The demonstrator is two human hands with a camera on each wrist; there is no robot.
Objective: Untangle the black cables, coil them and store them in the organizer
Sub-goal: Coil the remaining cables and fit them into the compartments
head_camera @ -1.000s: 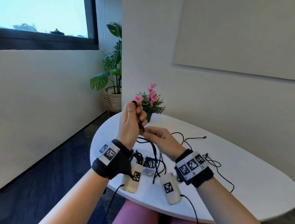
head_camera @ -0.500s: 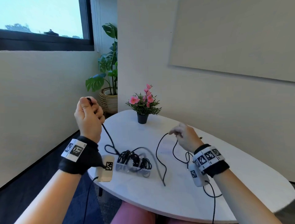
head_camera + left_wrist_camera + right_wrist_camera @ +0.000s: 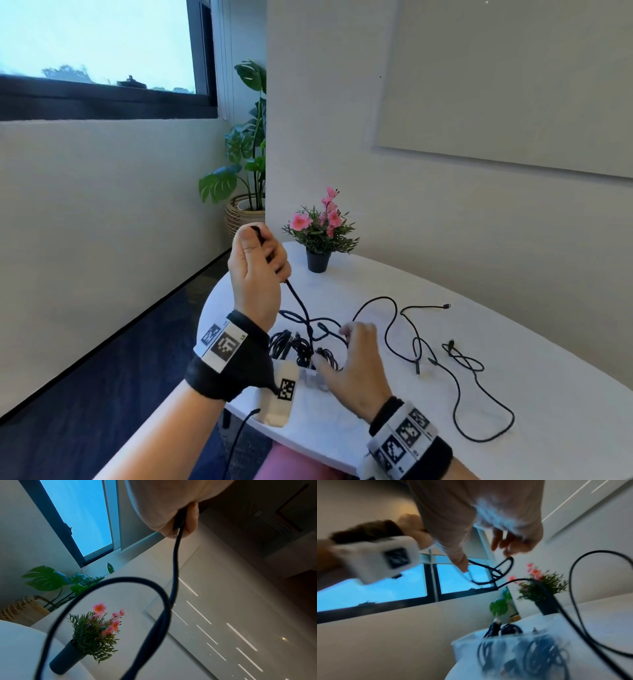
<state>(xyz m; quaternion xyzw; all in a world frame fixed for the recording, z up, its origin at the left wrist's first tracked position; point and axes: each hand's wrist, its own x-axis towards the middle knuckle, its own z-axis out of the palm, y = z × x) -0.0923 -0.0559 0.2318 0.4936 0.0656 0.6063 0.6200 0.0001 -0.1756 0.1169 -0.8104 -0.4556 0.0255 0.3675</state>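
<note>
My left hand [image 3: 257,270] is raised over the table's left end, its fist gripping one end of a black cable [image 3: 298,301]; the left wrist view shows that cable [image 3: 175,561] leaving the curled fingers [image 3: 190,520] and looping below. The cable drops to a loop beside the clear organizer [image 3: 310,377], which holds coiled black cables [image 3: 291,346]. My right hand [image 3: 356,356] hovers just right of the organizer, blurred. In the right wrist view its thumb [image 3: 460,562] and fingers [image 3: 505,545] are spread apart, with a cable loop [image 3: 494,573] just beyond them.
More loose black cables [image 3: 462,356] lie spread on the white oval table [image 3: 548,394] to the right, one trailing towards the near edge. A small potted pink flower [image 3: 318,240] stands at the back. A large plant in a basket [image 3: 246,205] sits on the floor.
My left hand has swung back right, over the table, still gripping the cable end. My right hand has moved left, from the table's middle to beside the organizer, and the stretched cable now hangs slack.
</note>
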